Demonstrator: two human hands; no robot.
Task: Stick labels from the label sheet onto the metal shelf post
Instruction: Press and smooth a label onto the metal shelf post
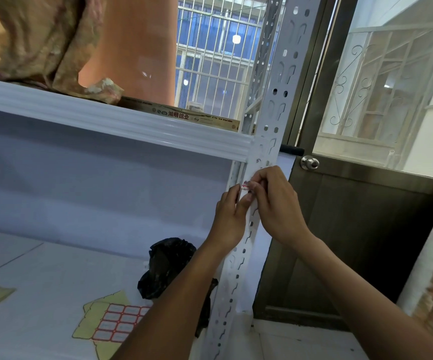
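The white perforated metal shelf post (279, 81) runs from top right down to the lower middle. My left hand (229, 219) and my right hand (275, 206) meet on the post just below the upper shelf rail. Between their fingertips is a small red-edged white label (245, 185), pressed against the post's face; most of it is hidden by my fingers. The label sheet (116, 324), yellow backing with rows of red-bordered white labels, lies flat on the lower shelf under my left forearm.
A crumpled black plastic bag (167, 266) sits on the lower shelf (41, 294) beside the post. Patterned cloth (36, 40) lies on the upper shelf. To the right is a brown door (361, 242) with a round metal knob (309, 162).
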